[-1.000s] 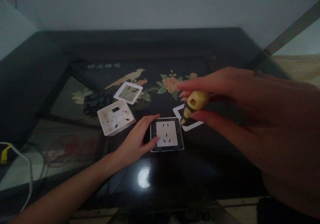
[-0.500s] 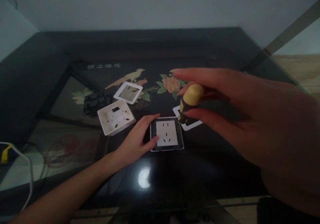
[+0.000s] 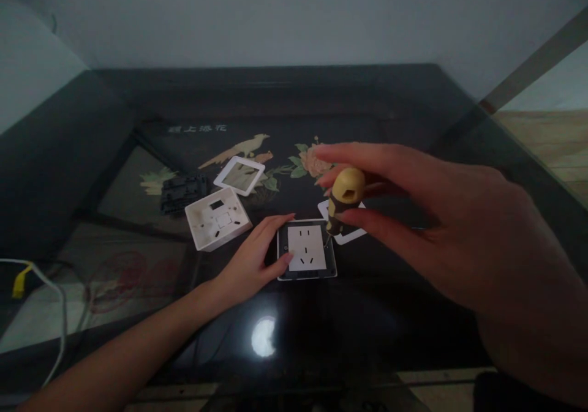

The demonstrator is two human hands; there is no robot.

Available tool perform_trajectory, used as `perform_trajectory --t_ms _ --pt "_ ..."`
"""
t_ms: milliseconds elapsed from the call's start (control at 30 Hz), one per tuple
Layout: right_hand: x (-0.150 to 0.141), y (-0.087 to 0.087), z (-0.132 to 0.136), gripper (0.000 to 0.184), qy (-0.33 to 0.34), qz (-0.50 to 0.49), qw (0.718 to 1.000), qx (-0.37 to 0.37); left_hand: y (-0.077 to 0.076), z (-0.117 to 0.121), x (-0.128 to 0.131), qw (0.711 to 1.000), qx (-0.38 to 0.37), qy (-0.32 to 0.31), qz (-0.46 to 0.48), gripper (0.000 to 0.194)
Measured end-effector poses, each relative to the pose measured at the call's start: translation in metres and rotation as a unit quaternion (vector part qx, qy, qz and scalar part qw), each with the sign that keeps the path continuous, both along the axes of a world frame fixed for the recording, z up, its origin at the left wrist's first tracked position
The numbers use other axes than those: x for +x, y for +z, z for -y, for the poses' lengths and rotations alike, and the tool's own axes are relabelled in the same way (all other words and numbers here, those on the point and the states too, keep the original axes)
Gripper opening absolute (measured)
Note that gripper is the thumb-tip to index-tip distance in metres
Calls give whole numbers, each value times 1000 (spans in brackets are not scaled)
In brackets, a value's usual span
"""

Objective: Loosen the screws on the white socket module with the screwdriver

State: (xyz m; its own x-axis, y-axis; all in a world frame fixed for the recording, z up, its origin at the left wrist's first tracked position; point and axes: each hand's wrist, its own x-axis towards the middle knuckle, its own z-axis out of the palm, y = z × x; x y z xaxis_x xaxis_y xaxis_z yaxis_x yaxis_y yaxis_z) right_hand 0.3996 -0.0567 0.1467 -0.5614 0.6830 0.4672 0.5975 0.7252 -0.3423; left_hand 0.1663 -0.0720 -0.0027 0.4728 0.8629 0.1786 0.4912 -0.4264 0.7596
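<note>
A wall socket (image 3: 306, 248), with a white face and dark surround on a white box, lies on the dark glass table. My left hand (image 3: 257, 253) grips its left side, thumb on the front and fingers along the far edge. In my right hand (image 3: 404, 210) is a screwdriver (image 3: 345, 198) with a yellow and dark handle, held between thumb and fingers. Its tip meets the right side of the socket, by the screw hole there; the screw itself is too small to make out. Partly behind the screwdriver lies a white cover frame (image 3: 351, 235).
Left of the socket stands an open white back box (image 3: 215, 219). A second white cover frame (image 3: 239, 176) leans against its far side, beside a dark plastic socket part (image 3: 184, 191). A white cable (image 3: 59, 302) with a yellow tag (image 3: 19, 282) runs at the far left.
The screwdriver handle has tilted and turned slightly in my right hand, which sits a little lower in view. The whole scene has shifted slightly down. My left hand keeps its grip on the socket.
</note>
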Motion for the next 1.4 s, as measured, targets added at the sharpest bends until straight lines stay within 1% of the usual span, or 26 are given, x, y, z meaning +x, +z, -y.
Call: perform_trajectory --t_ms 67,133,200,267,367,467,567,667,700,767,833,900,1033,1100,1167,1233,1267,1300,1333,1400 --pt "1 -1 -2 39 34 -6 999 -27 0 0 0 1000 7 -1 0 51" --pt "-2 -5 -4 37 45 -17 998 -28 -1 0 0 1000 15 0 -4 52" --pt "-7 -10 -6 37 35 -35 999 -22 -1 0 0 1000 22 2 -9 52" --pt "-10 -13 -8 38 31 -54 997 -35 0 0 1 1000 22 4 -13 51" --pt "-9 -13 -10 46 33 -95 992 -74 3 2 3 1000 19 5 -14 47" --pt "-4 -10 -11 51 15 -186 974 -128 9 4 2 999 30 16 -8 43" --pt "-2 -9 -13 44 28 -259 947 -189 25 3 1 997 68 32 13 40" --pt "-5 -10 -14 36 68 -260 935 -229 55 -1 4 991 97 50 76 36" --pt "-7 -11 -13 37 78 -256 934 -238 66 -3 6 987 93 63 114 34" --pt "-11 -13 -12 40 92 -254 930 -248 88 -6 12 978 58 88 180 28" --pt "-15 -16 -9 45 95 -262 925 -257 105 -7 17 970 40 92 222 26" --pt "-20 -20 -6 46 92 -276 922 -255 112 -7 21 970 46 83 226 26" --pt "-29 -29 -3 41 108 -297 923 -222 113 -4 21 973 58 71 212 22" --pt "-29 -35 -5 40 124 -309 917 -220 115 -3 16 968 47 75 233 16" --pt "-25 -43 -8 36 117 -317 916 -215 119 -3 10 959 35 75 273 10" --pt "-16 -55 -10 30 87 -282 933 -206 124 -5 3 947 27 73 311 11" --pt "-11 -63 -10 30 70 -240 947 -202 126 -6 0 943 26 72 323 11" --pt "-6 -71 -9 35 57 -176 960 -210 128 -8 -2 942 26 74 327 10" --pt "-2 -80 -6 48 51 -114 969 -214 128 -9 -4 942 28 75 326 10" --pt "4 -98 0 78 46 -3 973 -226 127 -13 -5 945 32 79 316 9"
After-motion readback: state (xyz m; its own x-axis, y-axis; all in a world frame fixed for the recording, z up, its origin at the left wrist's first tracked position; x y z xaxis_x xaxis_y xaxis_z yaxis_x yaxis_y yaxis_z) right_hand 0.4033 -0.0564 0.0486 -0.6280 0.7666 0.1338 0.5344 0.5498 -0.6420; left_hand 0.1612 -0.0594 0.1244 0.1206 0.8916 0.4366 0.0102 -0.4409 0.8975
